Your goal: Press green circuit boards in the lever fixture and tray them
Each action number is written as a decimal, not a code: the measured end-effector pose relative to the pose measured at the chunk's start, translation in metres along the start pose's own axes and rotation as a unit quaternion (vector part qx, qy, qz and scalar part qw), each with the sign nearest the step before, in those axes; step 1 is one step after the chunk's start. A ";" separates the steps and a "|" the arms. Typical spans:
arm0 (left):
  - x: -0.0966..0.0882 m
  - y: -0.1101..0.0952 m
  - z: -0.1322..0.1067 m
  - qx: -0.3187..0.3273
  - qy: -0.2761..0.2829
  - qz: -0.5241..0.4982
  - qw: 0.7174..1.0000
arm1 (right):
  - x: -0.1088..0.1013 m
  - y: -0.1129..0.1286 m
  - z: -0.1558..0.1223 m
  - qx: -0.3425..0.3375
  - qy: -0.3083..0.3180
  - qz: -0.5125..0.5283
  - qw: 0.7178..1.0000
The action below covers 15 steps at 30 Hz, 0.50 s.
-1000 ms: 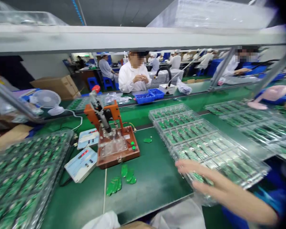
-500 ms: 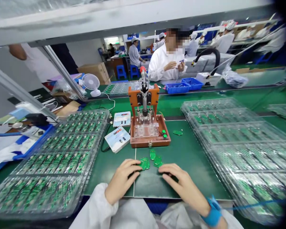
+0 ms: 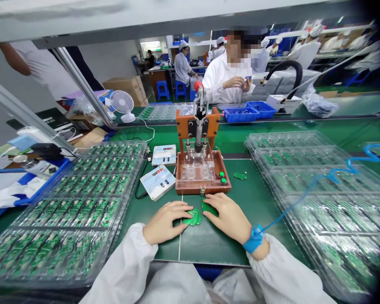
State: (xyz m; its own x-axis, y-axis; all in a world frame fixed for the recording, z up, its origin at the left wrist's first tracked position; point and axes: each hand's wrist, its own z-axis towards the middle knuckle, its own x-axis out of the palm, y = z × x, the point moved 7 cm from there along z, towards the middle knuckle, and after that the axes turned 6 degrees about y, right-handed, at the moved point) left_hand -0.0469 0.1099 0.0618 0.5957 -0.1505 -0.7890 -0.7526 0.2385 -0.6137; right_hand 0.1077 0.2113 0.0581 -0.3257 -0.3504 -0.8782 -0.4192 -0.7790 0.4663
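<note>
On the green bench mat, my left hand (image 3: 166, 221) is spread at the left side of a green circuit board (image 3: 194, 217). Its fingertips touch the board's upper left edge, and the thumb lies apart below. My right hand (image 3: 228, 215) curves over green circuit boards (image 3: 210, 208), with fingers and thumb around them; most of their surface is hidden. Behind both hands stands a brown test fixture (image 3: 202, 185) with an orange upright, a red-knobbed toggle clamp and clear plates. Another green circuit board (image 3: 240, 175) lies to the right of the fixture.
Clear trays of circuit boards flank me, one stack left (image 3: 72, 194) and one right (image 3: 304, 169). Two white display boxes (image 3: 158, 182) sit left of the fixture. A blue cord runs from my wrist strap (image 3: 253, 239) across the right trays. A co-worker (image 3: 229, 78) sits opposite.
My right hand has moved forward and left, over the boards that lay uncovered in front of the fixture. My left hand stays at its board. The blue cord has swung up into view.
</note>
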 end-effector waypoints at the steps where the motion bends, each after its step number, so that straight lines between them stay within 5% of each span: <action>1: 0.001 0.001 0.000 -0.001 0.001 0.004 1.000 | 0.001 0.001 0.001 -0.001 0.006 -0.003 1.000; 8: -0.005 -0.006 -0.004 0.018 -0.035 0.048 0.998 | -0.004 0.006 0.000 -0.010 -0.003 0.055 0.998; 15: -0.073 -0.022 0.015 0.067 -0.212 0.075 0.972 | -0.067 -0.002 0.016 -0.027 -0.077 0.139 0.987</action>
State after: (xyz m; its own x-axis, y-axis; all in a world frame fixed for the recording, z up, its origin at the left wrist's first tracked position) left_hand -0.0695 0.1306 0.1329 0.5653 0.2982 -0.7692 -0.8138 0.3541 -0.4608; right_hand 0.1164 0.2450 0.1178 -0.5476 -0.4743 -0.6894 -0.2512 -0.6927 0.6761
